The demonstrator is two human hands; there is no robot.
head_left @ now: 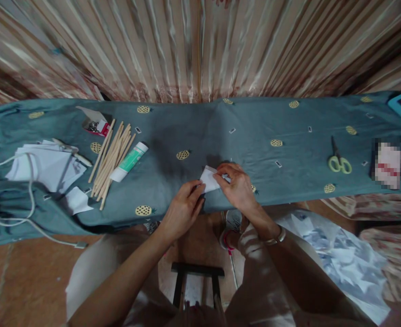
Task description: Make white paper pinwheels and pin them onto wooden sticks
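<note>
A small folded piece of white paper [210, 179] lies on the teal cloth [221, 136] near the table's front edge. My left hand [183, 210] pinches its left corner. From the right, my right hand [238, 186] presses down on the paper with curled fingers, and a bracelet sits on that wrist. Both hands touch the same piece, and part of it is hidden under the right fingers.
A bundle of wooden sticks [111, 159], a green-and-white glue tube [129, 162], a small open box [94, 121] and a pile of white paper [47, 168] with a white cable [30, 200] lie at the left. Yellow-handled scissors [338, 160] rest at the right. Paper scraps [343, 259] cover the floor.
</note>
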